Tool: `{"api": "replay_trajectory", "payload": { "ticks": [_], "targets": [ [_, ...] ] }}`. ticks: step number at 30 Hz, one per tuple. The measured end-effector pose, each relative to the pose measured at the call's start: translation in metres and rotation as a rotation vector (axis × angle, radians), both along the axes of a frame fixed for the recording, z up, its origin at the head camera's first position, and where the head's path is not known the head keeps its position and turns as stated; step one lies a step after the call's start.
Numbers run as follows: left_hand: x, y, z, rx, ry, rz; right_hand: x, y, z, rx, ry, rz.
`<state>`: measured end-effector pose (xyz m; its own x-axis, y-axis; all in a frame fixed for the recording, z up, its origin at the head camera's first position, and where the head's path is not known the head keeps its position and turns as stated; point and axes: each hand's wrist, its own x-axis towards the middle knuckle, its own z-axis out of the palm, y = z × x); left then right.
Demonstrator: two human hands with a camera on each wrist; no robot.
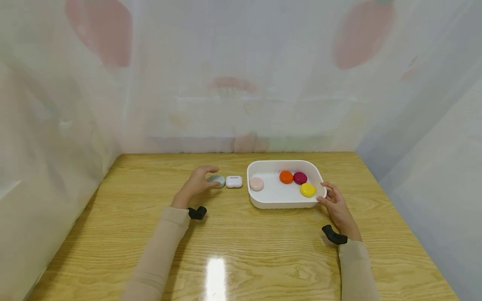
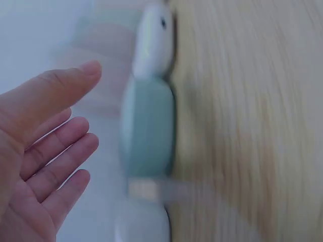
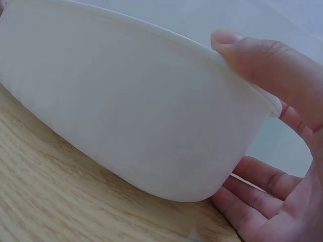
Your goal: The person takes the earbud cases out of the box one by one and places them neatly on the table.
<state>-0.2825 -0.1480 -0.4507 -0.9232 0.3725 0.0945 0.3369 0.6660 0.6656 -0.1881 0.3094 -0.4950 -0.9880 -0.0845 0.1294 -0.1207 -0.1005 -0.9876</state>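
My left hand hovers around a pale green round case on the table, thumb and fingers spread apart. In the left wrist view, a gap separates the relaxed fingers from the green case. A small white earbud case lies just right of it. At the right end of a white plastic tray, my right hand holds the corner. The right wrist view has the thumb on the rim and the other fingers against the outer wall.
Inside the tray lie a pale pink, an orange, a magenta and a yellow round case. A blurred white object shows low in the left wrist view. Patterned curtains surround the wooden table.
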Motion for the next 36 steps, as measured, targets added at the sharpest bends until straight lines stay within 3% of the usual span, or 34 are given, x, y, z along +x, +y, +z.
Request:
{"api": "replay_trajectory", "payload": {
  "ticks": [7, 14, 22, 31, 36],
  "targets": [
    [0.009, 0.037, 0.007, 0.148, -0.043, -0.098, -0.001, 0.002, 0.0, 0.015, -0.006, -0.007],
    [0.01, 0.072, 0.012, 0.233, -0.008, -0.206, -0.002, 0.002, -0.001, 0.035, -0.021, -0.021],
    [0.004, 0.102, 0.016, 0.142, 0.029, -0.303, -0.002, 0.003, -0.002, 0.03, -0.013, -0.014],
    [-0.013, 0.118, 0.016, 0.072, -0.011, -0.375, -0.001, 0.001, -0.001, 0.009, 0.012, 0.001],
    [-0.021, 0.123, 0.018, -0.037, -0.037, -0.405, 0.001, 0.0, 0.002, -0.011, 0.02, 0.012]
  ]
}}
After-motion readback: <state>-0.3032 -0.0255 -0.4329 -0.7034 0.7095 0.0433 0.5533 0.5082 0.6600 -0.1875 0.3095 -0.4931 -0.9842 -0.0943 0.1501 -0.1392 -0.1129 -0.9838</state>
